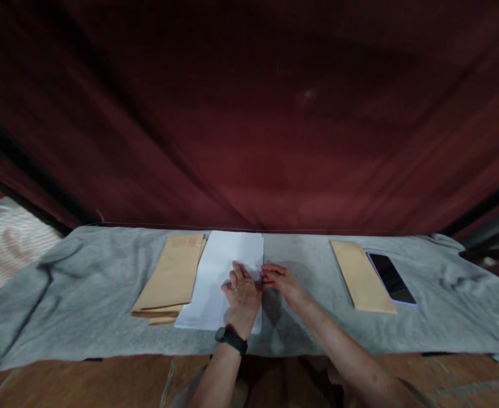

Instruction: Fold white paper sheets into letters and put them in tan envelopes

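A small stack of white paper lies upright on the grey cloth in front of me. My left hand, with a dark watch on its wrist, rests on the sheets near their right side, its fingers spread out over the paper. At the right edge of the stack, my right hand has its fingertips together on the paper's edge, close beside the left palm. Just left of the sheets is a pile of brown envelopes, partly next to the paper's edge.
Grey cloth covers the long narrow surface. To the right lie another brown envelope and a dark-screened phone with a purple edge. A dark red fabric sheet stands behind. Striped cloth shows at far left.
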Action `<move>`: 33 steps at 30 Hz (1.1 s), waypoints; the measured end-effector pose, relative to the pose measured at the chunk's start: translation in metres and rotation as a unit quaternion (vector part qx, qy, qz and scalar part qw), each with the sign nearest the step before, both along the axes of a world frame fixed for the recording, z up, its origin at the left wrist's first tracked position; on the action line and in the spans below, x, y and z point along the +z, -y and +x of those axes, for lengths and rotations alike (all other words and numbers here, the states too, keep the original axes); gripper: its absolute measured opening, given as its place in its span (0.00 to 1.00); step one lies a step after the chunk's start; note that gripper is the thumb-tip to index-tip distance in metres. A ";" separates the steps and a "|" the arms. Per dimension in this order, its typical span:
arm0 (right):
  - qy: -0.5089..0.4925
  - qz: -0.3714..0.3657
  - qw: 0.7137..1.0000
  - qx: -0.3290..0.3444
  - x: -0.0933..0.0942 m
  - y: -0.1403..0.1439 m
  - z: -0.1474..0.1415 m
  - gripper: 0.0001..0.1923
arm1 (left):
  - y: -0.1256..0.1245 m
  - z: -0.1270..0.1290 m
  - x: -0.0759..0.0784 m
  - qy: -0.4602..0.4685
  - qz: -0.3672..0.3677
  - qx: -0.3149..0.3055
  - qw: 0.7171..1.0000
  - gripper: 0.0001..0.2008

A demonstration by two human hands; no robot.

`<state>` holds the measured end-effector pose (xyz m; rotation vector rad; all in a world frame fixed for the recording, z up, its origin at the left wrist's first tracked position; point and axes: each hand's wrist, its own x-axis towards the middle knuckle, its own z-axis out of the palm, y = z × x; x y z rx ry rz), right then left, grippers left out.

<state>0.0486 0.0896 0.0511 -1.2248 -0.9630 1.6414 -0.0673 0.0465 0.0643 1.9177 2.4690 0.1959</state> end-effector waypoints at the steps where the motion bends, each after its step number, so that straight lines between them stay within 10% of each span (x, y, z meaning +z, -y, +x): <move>1: 0.011 0.000 1.000 -0.005 -0.003 -0.002 -0.005 0.07 | 0.000 -0.001 0.000 0.005 0.001 -0.003 1.000 0.36; 25: 0.002 -0.049 0.999 0.022 -0.005 -0.012 -0.008 0.07 | -0.003 -0.004 -0.014 0.034 0.022 -0.011 0.999 0.34; 33: 0.092 -0.023 0.994 0.051 -0.007 -0.023 -0.025 0.12 | -0.006 -0.012 0.004 0.071 -0.038 0.001 0.997 0.36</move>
